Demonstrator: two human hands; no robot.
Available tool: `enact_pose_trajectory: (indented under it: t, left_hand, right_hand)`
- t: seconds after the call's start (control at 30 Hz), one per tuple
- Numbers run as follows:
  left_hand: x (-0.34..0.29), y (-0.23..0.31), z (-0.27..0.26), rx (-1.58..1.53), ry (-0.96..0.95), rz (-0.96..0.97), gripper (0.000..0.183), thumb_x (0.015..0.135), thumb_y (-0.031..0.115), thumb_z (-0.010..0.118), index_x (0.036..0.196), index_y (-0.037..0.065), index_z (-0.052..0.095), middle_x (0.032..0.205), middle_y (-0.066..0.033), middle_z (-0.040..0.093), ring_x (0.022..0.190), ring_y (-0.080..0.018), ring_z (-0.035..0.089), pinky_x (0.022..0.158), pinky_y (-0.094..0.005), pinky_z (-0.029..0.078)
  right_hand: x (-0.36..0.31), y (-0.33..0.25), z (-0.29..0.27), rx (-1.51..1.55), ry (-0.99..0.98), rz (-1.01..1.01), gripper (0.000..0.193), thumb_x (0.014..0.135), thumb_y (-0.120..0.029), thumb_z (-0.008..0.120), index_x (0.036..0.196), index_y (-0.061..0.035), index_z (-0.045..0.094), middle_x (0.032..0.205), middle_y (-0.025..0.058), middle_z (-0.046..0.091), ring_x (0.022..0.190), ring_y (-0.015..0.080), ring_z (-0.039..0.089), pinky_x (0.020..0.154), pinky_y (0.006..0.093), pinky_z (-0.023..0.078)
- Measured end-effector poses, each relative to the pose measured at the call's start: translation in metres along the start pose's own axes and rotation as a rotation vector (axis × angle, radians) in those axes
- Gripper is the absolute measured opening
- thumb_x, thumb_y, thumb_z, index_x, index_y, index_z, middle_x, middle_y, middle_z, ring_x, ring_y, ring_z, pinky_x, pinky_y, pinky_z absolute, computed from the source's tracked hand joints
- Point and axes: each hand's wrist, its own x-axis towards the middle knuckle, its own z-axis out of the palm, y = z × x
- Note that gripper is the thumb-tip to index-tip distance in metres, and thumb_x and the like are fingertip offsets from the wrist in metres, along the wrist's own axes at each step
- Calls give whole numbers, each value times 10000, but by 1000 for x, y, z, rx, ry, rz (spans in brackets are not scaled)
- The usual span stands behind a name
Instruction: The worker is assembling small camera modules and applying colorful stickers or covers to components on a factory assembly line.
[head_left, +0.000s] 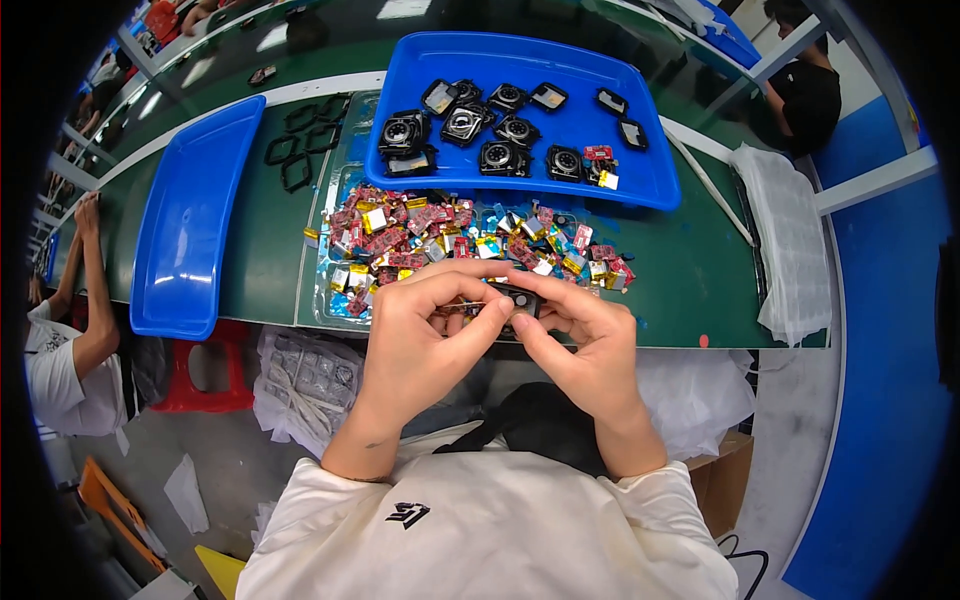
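Both the left hand (pixel 425 335) and the right hand (pixel 580 335) pinch a small black module (pixel 505 300) at the green bench's (pixel 690 290) near edge, six o'clock of the blue tray (pixel 650 180); it looks light, rigid and fragile, best held by its edges.

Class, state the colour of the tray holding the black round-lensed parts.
Bright blue: the tray at the far side of the table, clearest in the head view.

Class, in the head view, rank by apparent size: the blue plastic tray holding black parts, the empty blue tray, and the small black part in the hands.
1. Blue plastic tray holding black parts
2. Empty blue tray, close behind; fisheye bending makes this unsure
3. Small black part, clearly smallest
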Motion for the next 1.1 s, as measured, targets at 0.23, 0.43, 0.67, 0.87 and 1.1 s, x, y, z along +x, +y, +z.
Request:
enact_pose_trajectory:
  t: [0.23,0.43,0.67,0.87,1.1]
  left_hand:
    - [1,-2,5,-12,3,-17,40,765,32,697,769,-6,688,904,-50,695,501,27,390,429,-151,288]
    - [-7,-5,12,77,29,84,94,750,18,719,840,-7,704,965,-82,698,548,-5,509,459,-157,391]
    - [-12,3,6,220,142,328,188,683,-24,770,858,10,709,900,-111,687,687,-113,655,558,-213,525]
    - [-16,1,1,121,15,232,114,702,-30,746,797,-3,688,754,-50,632,596,-76,567,520,-208,455]
    - [-23,-7,9,-451,-92,-63,60,757,-39,706,793,-34,658,775,-61,635,621,-69,542,573,-198,422]
  right_hand:
    - [-1,2,2,-24,63,-79,269,824,18,624,1092,21,649,984,119,692,798,127,668,681,253,557]
    - [-2,6,1,-79,183,-168,194,819,24,628,1005,12,682,911,118,703,749,148,679,659,254,559]
    - [-3,5,-3,138,261,-74,189,778,53,657,964,28,678,861,75,692,778,95,644,679,232,542]
    - [-6,12,-8,51,205,-74,235,741,45,685,972,41,640,905,94,677,808,112,637,725,242,516]
    - [-6,9,-4,232,217,-206,157,745,54,647,891,30,595,883,116,661,835,155,643,765,275,516]
